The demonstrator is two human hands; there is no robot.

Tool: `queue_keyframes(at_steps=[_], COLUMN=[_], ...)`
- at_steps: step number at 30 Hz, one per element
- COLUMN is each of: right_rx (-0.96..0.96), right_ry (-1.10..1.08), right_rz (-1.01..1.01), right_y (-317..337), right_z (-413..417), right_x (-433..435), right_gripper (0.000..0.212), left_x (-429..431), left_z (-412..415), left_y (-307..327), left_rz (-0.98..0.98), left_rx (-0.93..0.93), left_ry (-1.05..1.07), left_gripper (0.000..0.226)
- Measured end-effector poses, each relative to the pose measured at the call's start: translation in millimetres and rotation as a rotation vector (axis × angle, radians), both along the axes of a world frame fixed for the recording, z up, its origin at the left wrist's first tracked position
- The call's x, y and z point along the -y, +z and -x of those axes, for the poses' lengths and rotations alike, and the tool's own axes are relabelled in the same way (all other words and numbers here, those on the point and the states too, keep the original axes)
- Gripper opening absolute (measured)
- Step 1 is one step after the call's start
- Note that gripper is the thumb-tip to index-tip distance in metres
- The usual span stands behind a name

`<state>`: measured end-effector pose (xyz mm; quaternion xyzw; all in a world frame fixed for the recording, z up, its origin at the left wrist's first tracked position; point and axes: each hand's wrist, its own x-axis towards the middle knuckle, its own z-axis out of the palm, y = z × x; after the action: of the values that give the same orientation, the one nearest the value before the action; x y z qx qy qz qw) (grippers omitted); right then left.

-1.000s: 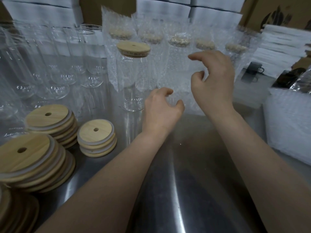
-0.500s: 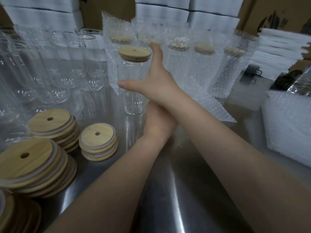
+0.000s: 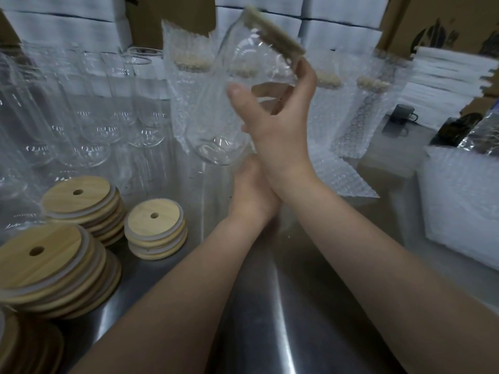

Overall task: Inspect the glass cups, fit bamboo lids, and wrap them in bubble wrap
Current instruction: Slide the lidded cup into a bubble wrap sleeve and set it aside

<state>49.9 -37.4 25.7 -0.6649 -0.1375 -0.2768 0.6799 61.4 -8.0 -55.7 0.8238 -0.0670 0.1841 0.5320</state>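
My right hand (image 3: 278, 122) grips a clear glass cup (image 3: 243, 63) with a bamboo lid (image 3: 275, 33) on it, lifted off the steel table (image 3: 270, 319) and tilted, lid end up to the right. My left hand (image 3: 251, 193) lies under my right wrist, its fingers hidden, close to a flat bubble wrap sheet (image 3: 343, 179). Several wrapped, lidded cups (image 3: 372, 103) stand in a row behind. Bare glass cups (image 3: 102, 117) crowd the left.
Three stacks of bamboo lids with straw holes (image 3: 81, 201) (image 3: 155, 225) (image 3: 46, 263) sit at the front left. A pile of bubble wrap (image 3: 459, 206) fills the right edge. A dark mug (image 3: 402, 114) and white boxes (image 3: 345, 25) stand behind.
My right hand crossed left over my left wrist, took hold of the lidded cup that stood on the table, and lifted and tilted it. My left hand stayed put.
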Motion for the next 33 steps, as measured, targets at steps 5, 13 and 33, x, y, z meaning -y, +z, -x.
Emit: queue_keyframes(at_steps=[5,13,33], right_rx=[-0.179,-0.224,-0.247], right_ry=[0.145,0.045,-0.001], right_rz=[-0.254,-0.305,-0.084], right_y=[2,3,4], right_z=[7,1,-5], right_x=[25,48,67], right_gripper=[0.071,0.08,0.078], left_x=[1,-5,-14], left_z=[-5,0,7], left_y=[7,13,21], left_rz=[0.102,0.382,0.484], left_rx=[-0.032,-0.11,-0.159], left_ry=[0.053,-0.002,-0.272], left_gripper=[0.016,0.04,0.077])
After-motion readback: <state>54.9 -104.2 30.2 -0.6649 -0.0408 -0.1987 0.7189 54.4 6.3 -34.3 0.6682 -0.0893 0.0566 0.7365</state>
